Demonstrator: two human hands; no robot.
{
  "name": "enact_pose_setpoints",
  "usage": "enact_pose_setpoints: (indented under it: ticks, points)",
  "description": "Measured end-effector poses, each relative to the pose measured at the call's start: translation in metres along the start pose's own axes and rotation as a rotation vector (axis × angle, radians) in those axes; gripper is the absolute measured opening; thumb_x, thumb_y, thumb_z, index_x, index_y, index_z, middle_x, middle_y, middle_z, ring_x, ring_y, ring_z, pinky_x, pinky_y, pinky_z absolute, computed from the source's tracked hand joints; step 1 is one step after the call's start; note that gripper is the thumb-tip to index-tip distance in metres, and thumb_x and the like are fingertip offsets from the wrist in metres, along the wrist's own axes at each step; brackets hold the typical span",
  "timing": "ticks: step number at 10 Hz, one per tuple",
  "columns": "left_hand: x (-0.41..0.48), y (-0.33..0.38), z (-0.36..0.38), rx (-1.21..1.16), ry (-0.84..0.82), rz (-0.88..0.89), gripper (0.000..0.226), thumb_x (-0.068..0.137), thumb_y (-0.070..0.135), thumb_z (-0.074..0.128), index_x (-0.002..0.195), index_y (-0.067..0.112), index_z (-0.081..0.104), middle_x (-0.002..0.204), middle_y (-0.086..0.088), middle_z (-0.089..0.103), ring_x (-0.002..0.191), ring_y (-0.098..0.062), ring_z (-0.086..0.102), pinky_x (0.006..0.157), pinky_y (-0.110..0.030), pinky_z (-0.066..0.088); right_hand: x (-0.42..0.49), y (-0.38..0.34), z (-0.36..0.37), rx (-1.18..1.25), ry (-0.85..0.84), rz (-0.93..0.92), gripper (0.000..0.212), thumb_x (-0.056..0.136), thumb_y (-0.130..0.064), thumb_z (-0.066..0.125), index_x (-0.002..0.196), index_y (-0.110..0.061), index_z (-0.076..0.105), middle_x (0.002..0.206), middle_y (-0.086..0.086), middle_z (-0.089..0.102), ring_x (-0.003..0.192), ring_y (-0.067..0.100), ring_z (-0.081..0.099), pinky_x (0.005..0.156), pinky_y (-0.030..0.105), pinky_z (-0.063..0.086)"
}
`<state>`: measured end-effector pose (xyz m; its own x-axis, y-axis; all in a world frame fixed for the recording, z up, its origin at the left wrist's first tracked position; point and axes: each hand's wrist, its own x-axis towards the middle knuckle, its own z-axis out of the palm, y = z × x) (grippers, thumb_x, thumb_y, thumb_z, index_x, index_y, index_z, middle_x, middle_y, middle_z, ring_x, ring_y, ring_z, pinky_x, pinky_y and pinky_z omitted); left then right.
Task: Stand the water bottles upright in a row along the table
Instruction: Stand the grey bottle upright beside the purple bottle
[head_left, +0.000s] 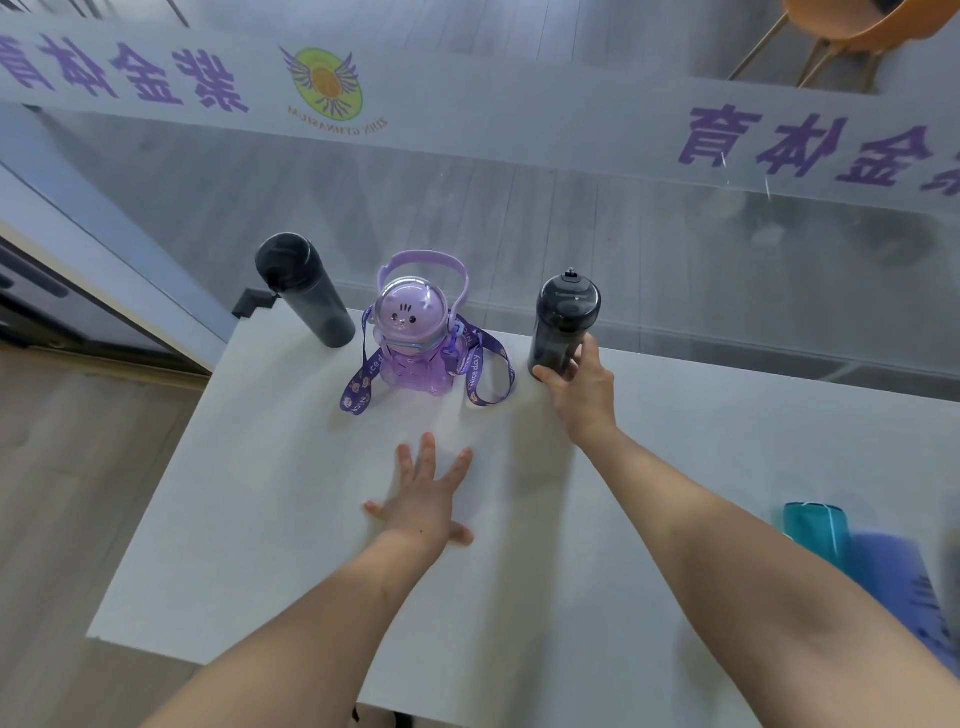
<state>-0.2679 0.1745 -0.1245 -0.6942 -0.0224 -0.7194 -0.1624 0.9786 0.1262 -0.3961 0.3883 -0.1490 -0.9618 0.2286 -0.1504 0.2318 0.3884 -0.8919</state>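
While the right hand (579, 395) grips the lower body of the dark grey bottle (563, 322), thumb on one side and fingers curled round the other, that bottle stands upright at about 1 o'clock from the middle of the white table (291, 493), near its far edge. The left hand (426, 499) lies palm down on the tabletop near the centre, fingers spread, holding nothing. Two further bottles stand upright along the same far edge: the purple bear-shaped bottle (413, 332) at 12 o'clock, its printed strap (358, 387) draped on the tabletop to either side, and the tall black bottle (304, 291) at 11 o'clock, close to the table corner. The three stand apart from one another and form a rough row. Assessment: three bottles are in position; the third is not yet released. At 4 o'clock, by the right frame edge, a teal cylindrical item (818, 530) lies beside a blue item (893, 571). Both are blurred and partly cut off, so it cannot be told whether they are bottles. If they are, they are left to stand at the 2 o'clock end of the row.
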Motion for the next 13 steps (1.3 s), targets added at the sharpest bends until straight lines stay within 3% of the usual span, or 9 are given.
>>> enact_pose_setpoints:
  ticks: [4,9,12,13]
  points:
    - [-0.001,0.001,-0.001,-0.002,-0.012,0.002,0.118,0.081,0.044,0.084,0.154,0.062,-0.007,0.164,0.007,-0.036,0.151,-0.027,-0.033,0.099,-0.083,0.03,0.002,0.0,0.0,-0.014,-0.008,0.019,0.063,0.08,-0.021,0.085,0.132,-0.029,0.049,0.121,0.0,0.073,0.106,0.02,0.072,0.096,0.043,0.057]
    - [0.001,0.0,0.0,0.008,-0.001,-0.01,0.12,0.081,0.046,0.084,0.152,0.064,-0.01,0.164,0.008,-0.036,0.151,-0.026,-0.032,0.099,-0.082,0.03,-0.001,-0.003,0.001,-0.087,0.024,0.003,0.064,0.083,-0.024,0.085,0.136,-0.02,0.048,0.122,0.004,0.073,0.102,0.025,0.072,0.088,0.033,0.054]
    - [0.003,-0.001,0.003,0.009,0.013,-0.004,0.119,0.081,0.045,0.085,0.153,0.064,-0.008,0.165,0.008,-0.035,0.152,-0.026,-0.032,0.099,-0.082,0.031,-0.004,-0.002,0.002,-0.111,0.012,0.025,0.069,0.084,-0.023,0.082,0.141,-0.021,0.044,0.124,0.005,0.072,0.108,0.029,0.069,0.088,0.033,0.052]
    - [0.003,-0.001,0.003,0.014,0.016,0.0,0.119,0.081,0.045,0.085,0.153,0.063,-0.008,0.165,0.007,-0.034,0.152,-0.027,-0.031,0.099,-0.081,0.031,-0.013,-0.002,-0.003,-0.131,-0.022,0.055,0.084,0.08,-0.023,0.087,0.148,-0.019,0.038,0.13,0.013,0.067,0.119,0.034,0.062,0.093,0.035,0.049]
